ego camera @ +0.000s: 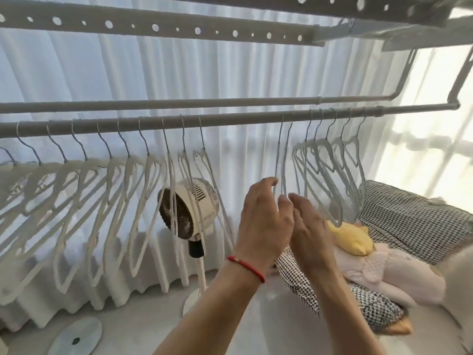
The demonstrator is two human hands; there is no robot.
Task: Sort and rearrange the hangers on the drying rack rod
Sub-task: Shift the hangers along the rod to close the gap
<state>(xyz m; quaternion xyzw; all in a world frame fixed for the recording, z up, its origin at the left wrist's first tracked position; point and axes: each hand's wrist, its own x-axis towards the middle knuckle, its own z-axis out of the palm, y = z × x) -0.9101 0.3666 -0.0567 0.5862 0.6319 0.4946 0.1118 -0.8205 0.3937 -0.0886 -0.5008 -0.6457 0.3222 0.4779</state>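
Note:
A grey drying rack rod (230, 119) runs across the view. Several white hangers (115, 180) hang spread along its left half. Another bunch of several pale grey hangers (330, 170) sits tightly together near its right end. Between them, two thin hangers (281, 155) hang side by side. My left hand (263, 221), with a red string on the wrist, is raised below this pair, its loosely curved fingertips touching the lower part of the left one. My right hand (312, 234) is right beside it with relaxed fingers, just under the pair, holding nothing.
A second rod (179, 103) and a perforated bar (153, 26) run behind and above. A standing fan (194, 203) stands behind the hangers before white curtains. At right, a checked sofa cover (414, 226) carries a yellow cushion (350, 239) and pink blanket (384, 272).

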